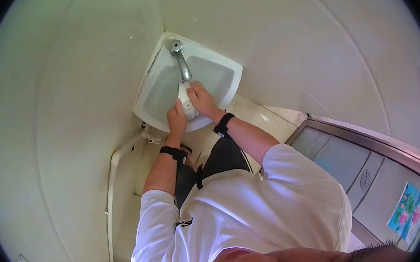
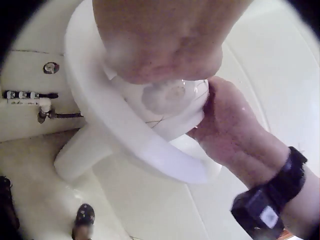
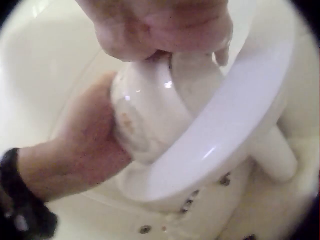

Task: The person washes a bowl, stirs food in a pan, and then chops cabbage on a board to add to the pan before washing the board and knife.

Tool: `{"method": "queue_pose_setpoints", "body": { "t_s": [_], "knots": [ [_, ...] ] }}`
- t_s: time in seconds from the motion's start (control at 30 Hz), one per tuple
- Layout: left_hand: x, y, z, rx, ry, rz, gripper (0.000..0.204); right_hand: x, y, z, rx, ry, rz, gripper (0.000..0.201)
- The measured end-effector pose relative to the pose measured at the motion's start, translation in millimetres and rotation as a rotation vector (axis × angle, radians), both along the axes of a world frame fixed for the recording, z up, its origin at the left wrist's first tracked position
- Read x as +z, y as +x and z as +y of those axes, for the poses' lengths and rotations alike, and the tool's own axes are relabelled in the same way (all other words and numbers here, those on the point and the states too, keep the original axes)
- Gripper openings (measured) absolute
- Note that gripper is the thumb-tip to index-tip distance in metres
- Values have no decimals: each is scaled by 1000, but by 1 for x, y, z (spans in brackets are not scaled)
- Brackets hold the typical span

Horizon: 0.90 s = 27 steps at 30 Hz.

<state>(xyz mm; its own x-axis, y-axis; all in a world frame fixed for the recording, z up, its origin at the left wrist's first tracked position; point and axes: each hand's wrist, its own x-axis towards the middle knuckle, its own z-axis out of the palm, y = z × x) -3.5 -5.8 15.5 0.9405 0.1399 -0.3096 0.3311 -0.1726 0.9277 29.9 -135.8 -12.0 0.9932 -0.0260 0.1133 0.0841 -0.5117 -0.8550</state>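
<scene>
The left grip point(image 1: 177, 117) and right grip point(image 1: 203, 98) are holding one white vessel point(image 1: 186, 96) between them over one sink point(image 1: 222, 74), its long axis running from the body toward the single faucet point(image 1: 182, 63) just beyond both grips, unreadable dark lettering point(image 1: 184, 223) showing on the shirt point(image 1: 258, 207) behind.

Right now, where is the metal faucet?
In the head view, the faucet stands at the far corner of the sink, its spout just beyond the held white item.
</scene>
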Motion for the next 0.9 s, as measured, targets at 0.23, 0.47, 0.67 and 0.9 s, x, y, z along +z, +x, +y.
{"method": "queue_pose_setpoints", "body": {
  "t_s": [0.23,0.47,0.67,0.9],
  "knots": [
    [-1,14,-5,-182,193,-34,42,-25,34,-3,6,262,749,46],
    [-4,14,10,-295,267,136,43,-32,51,-29,-131,-195,434,35],
    [19,17,9,-212,258,184,49,-34,26,-25,-103,383,696,30],
    [12,10,-2,-66,127,35,51,29,3,20,-103,-28,86,32]
  ]
}}
